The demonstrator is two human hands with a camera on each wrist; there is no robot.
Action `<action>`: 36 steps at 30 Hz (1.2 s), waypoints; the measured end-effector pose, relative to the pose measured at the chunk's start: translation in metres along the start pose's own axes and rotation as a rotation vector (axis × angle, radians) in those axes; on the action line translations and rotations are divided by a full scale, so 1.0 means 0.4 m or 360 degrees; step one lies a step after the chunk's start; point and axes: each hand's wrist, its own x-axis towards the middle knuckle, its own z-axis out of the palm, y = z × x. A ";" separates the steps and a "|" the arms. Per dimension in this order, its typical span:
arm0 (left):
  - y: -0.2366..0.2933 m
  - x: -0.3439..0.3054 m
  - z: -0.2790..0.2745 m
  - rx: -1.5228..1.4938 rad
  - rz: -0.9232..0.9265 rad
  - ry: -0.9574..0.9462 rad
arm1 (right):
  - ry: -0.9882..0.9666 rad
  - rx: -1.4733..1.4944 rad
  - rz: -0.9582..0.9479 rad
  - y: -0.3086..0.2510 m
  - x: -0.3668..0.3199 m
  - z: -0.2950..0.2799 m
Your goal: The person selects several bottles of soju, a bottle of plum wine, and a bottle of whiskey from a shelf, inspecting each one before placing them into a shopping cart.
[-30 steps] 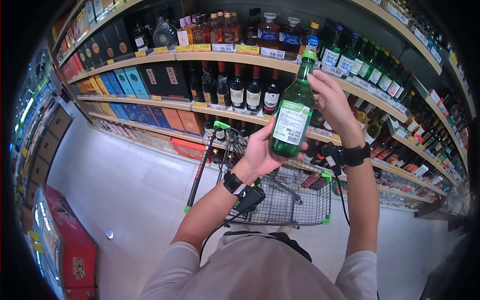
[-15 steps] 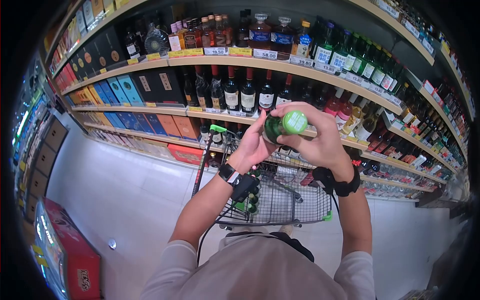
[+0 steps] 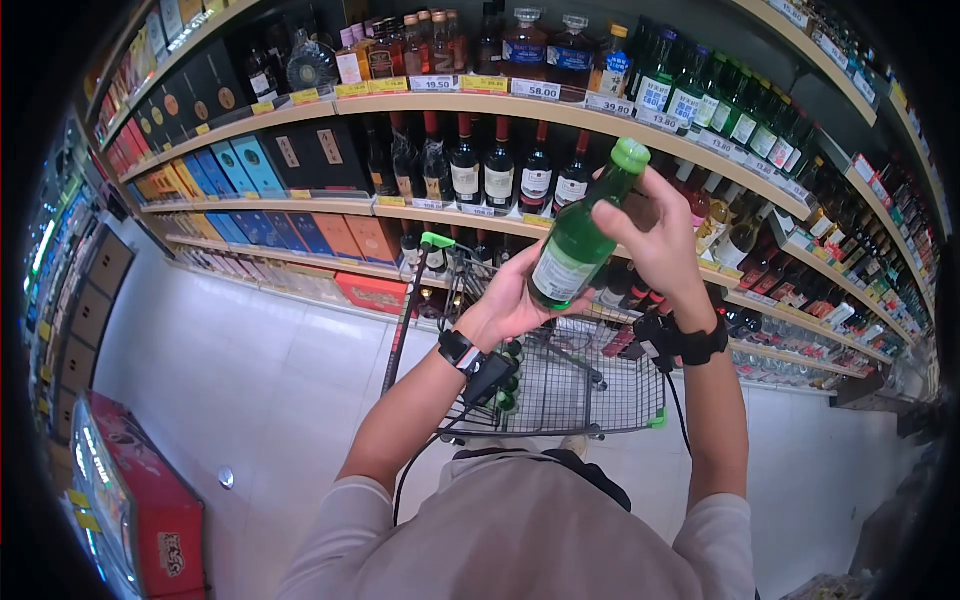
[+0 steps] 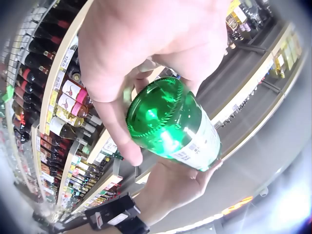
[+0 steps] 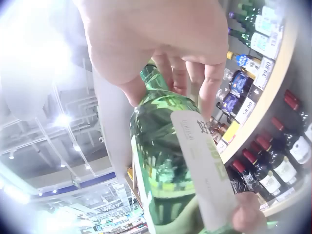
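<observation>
A green glass bottle (image 3: 578, 248) with a light green cap (image 3: 630, 155) leans to the right in front of me, between both hands. My left hand (image 3: 505, 300) grips it low down; in the left wrist view its fingers lie on either side of the bottle's ridged base (image 4: 158, 112). My right hand (image 3: 665, 240) holds it by the neck and shoulder, thumb on the near side. A white label with green characters (image 5: 207, 161) shows in the right wrist view, with left fingertips (image 5: 247, 214) at its lower edge.
Below my hands stands a wire shopping cart (image 3: 640, 425) with green bottles (image 3: 508, 385) at its left side. Shelves (image 3: 470, 105) of liquor, wine and similar green bottles (image 3: 740, 110) curve around ahead. A red display case (image 3: 150, 500) stands on the floor at left.
The bottle pointed its cap toward my head half a second ago; now it has swung back up, cap to the upper right and a label facing me. Both hands stayed on it.
</observation>
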 end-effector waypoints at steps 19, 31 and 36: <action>-0.140 -0.163 -0.196 -0.0196 0.0115 0.0261 | -0.0199 0.0596 0.1137 0.297 -0.057 0.000; -0.230 -0.388 -0.412 -0.0174 0.0242 0.1604 | -0.0350 -0.0119 0.1090 0.497 -0.331 0.071; -0.242 -0.454 -0.459 -0.0387 0.0385 0.1681 | -0.0446 -0.0223 0.1107 0.638 -0.468 0.076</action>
